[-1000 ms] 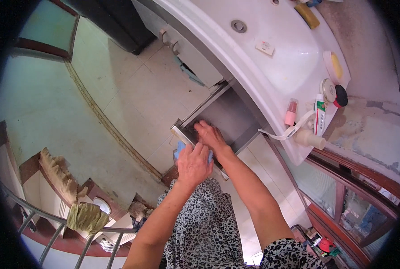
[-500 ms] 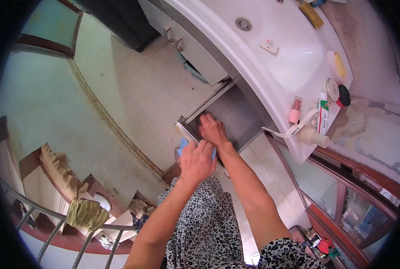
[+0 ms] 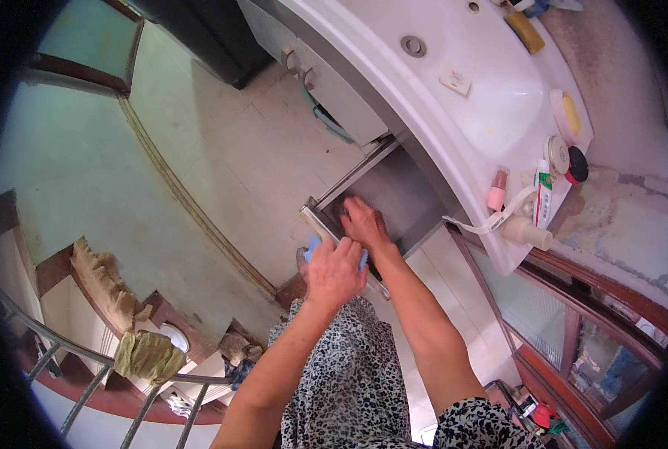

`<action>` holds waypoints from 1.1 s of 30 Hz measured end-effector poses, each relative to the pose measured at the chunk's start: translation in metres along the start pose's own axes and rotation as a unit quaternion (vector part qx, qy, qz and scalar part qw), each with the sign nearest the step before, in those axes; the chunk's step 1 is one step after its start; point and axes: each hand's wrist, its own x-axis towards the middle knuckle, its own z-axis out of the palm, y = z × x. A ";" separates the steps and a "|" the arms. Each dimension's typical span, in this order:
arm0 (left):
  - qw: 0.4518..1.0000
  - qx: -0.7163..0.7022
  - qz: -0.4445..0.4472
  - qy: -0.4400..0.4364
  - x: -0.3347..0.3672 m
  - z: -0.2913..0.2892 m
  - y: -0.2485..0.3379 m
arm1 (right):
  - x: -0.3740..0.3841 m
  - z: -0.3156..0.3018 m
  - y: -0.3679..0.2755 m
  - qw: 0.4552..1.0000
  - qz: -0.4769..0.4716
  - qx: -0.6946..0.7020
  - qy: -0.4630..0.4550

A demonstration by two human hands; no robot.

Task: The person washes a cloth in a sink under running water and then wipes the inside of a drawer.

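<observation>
A drawer (image 3: 415,193) with a grey inside is pulled out from under the washbasin. My left hand (image 3: 335,273) is closed round a light blue cloth (image 3: 313,245) at the drawer's front panel; bits of the cloth stick out on both sides of the fingers. Inside the drawer, close behind that panel, my right hand (image 3: 365,224) reaches down with its fingers curled. A dark patch shows by its fingertips, and what they hold there is hidden.
Above the drawer is a white washbasin (image 3: 491,112) with a pink bottle (image 3: 498,188), a toothpaste tube (image 3: 543,196) and soap (image 3: 570,114) on its rim. A metal railing (image 3: 87,400) with a cloth (image 3: 149,357) stands at lower left. Glazed wooden doors (image 3: 532,303) are at right.
The whole view has shifted slightly. My right hand has moved a little within the drawer. My left hand keeps its hold on the blue cloth at the front panel.
</observation>
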 end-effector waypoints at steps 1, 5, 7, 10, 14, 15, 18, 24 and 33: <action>1.000 -0.003 -0.006 -0.008 -0.001 0.001 0.001 | -0.004 -0.001 0.001 0.999 -0.039 0.025 -0.018; 1.000 -0.009 -0.006 0.018 0.000 0.003 -0.001 | 0.000 -0.005 -0.005 0.999 -0.036 -0.018 -0.014; 1.000 -0.016 0.001 0.004 -0.001 0.003 -0.003 | 0.009 -0.012 -0.009 0.997 0.012 -0.076 0.009; 1.000 -0.004 0.001 -0.003 -0.001 -0.001 -0.002 | 0.006 -0.016 -0.007 0.998 -0.001 -0.032 0.062; 1.000 -0.011 -0.006 0.006 0.000 0.001 0.001 | -0.006 -0.001 0.002 0.996 -0.084 -0.007 0.012; 1.000 -0.014 -0.003 0.014 0.002 0.001 0.001 | -0.002 -0.002 0.004 0.997 -0.059 -0.045 0.002; 1.000 -0.011 -0.005 0.011 -0.002 0.001 -0.002 | 0.006 -0.004 -0.007 0.997 -0.011 -0.063 0.031; 1.000 -0.019 -0.010 0.005 0.000 0.003 0.000 | -0.005 0.001 0.005 0.999 -0.044 -0.026 -0.018; 0.976 -0.164 -0.130 0.056 -0.006 -0.036 -0.009 | -0.006 -0.046 0.001 0.970 0.203 0.068 0.118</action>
